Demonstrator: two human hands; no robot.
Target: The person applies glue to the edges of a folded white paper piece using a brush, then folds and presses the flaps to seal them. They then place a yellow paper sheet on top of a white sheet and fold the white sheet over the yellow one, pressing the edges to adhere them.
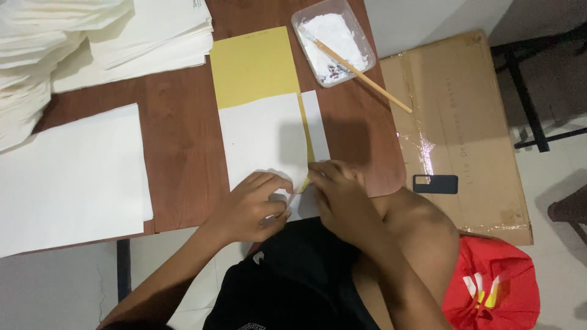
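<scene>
Both hands' fingers pinch white paper, its folded edge over yellow sheet.

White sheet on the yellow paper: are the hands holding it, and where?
Both the left hand and the right hand press on the white sheet at its near edge, flat against the table; not lifted.
</scene>
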